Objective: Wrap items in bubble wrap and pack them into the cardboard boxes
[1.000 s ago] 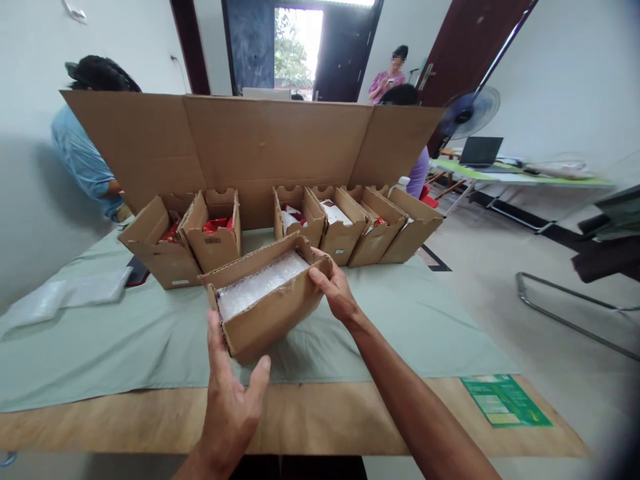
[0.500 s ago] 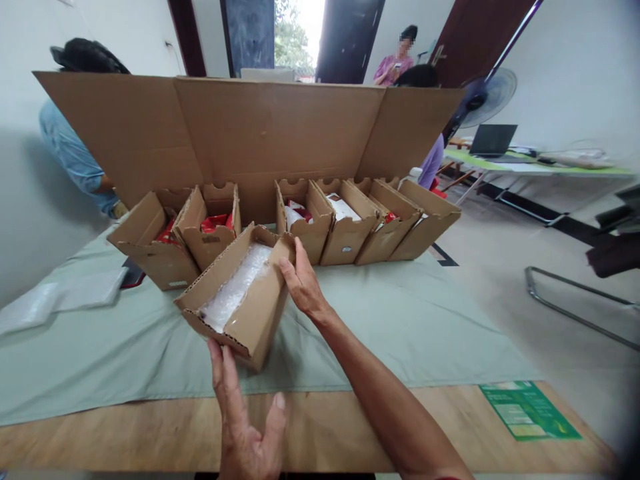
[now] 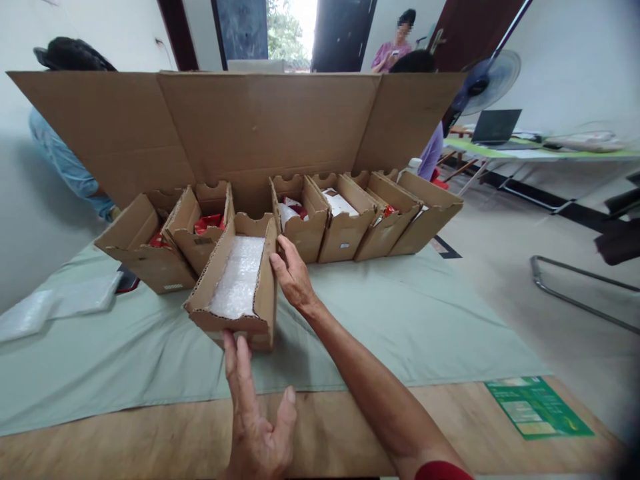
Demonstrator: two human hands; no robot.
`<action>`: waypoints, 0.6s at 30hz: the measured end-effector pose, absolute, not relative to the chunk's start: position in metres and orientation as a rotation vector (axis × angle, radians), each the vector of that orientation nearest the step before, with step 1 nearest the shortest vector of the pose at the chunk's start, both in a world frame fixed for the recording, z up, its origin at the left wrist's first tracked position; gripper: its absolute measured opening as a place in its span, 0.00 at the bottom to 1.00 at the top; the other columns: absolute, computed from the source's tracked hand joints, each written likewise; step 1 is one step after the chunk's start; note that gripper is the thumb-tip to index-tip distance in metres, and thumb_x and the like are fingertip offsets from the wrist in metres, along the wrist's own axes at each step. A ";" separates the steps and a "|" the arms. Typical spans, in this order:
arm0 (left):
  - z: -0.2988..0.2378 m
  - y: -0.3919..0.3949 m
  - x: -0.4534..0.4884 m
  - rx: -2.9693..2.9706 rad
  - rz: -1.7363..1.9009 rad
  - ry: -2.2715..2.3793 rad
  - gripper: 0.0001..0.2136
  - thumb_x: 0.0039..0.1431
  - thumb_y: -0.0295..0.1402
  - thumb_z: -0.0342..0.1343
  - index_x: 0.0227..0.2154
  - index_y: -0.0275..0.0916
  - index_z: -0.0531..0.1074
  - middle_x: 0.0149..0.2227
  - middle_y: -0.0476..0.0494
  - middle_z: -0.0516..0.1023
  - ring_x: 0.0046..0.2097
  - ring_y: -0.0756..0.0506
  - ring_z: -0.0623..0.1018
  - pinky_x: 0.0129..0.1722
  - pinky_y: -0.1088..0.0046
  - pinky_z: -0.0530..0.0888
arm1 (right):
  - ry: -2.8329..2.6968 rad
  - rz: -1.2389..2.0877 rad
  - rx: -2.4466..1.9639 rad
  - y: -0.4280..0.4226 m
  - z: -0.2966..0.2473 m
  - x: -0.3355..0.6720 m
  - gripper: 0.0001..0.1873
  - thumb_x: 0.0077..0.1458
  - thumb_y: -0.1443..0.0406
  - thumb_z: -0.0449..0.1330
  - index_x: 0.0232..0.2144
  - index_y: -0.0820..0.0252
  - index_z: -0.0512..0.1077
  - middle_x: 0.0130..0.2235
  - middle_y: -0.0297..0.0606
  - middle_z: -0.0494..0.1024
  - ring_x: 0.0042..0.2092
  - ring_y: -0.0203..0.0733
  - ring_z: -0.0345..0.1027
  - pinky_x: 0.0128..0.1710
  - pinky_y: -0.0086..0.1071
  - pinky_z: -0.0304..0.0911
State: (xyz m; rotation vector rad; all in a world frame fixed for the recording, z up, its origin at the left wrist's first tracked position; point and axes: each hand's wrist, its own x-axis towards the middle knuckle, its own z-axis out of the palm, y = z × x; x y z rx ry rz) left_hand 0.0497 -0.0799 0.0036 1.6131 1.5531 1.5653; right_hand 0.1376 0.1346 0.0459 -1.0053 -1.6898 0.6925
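Observation:
An open-topped cardboard box (image 3: pixel 265 287) stands on the green cloth in front of the gap in a row of similar boxes. Bubble wrap (image 3: pixel 237 277) lies inside it. My left hand (image 3: pixel 257 413) is at the near end, fingers stretched out and their tips against the front wall, thumb spread away. Against the right wall, close to the far end, rest the extended fingers of my right hand (image 3: pixel 295 273). Neither hand wraps around the box. Two boxes stand left of the gap, the nearer one being a box with red packets (image 3: pixel 200 241); several stand right, among them a box with a white packet (image 3: pixel 345 233).
A tall cardboard panel (image 3: pixel 280 127) stands behind the row. Flat bubble-wrap pieces (image 3: pixel 83 297) lie at the left on the cloth (image 3: pixel 360 320). A green printed sheet (image 3: pixel 540 407) lies on the wooden table edge. People are beyond the panel; a fan (image 3: pixel 493 80) stands at right.
The box with bubble wrap has turned from a slant to nearly straight, its far end swinging left and its tilt levelling. Both hands have moved along with it.

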 end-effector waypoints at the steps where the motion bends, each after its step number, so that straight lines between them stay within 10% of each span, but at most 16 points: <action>1: 0.003 -0.079 0.051 1.615 1.555 1.553 0.43 0.63 0.33 0.57 0.73 0.59 0.38 0.77 0.46 0.29 0.75 0.28 0.44 0.70 0.37 0.55 | -1.666 0.716 -1.000 0.135 0.038 0.140 0.43 0.64 0.37 0.43 0.67 0.58 0.62 0.69 0.47 0.64 0.71 0.49 0.55 0.71 0.43 0.48; 18: 0.012 0.032 0.063 1.792 1.537 1.557 0.40 0.61 0.30 0.57 0.73 0.47 0.44 0.77 0.35 0.31 0.76 0.33 0.38 0.71 0.42 0.49 | -1.338 0.870 -1.182 0.152 -0.049 0.143 0.24 0.67 0.52 0.48 0.53 0.60 0.72 0.52 0.48 0.79 0.56 0.50 0.71 0.55 0.43 0.68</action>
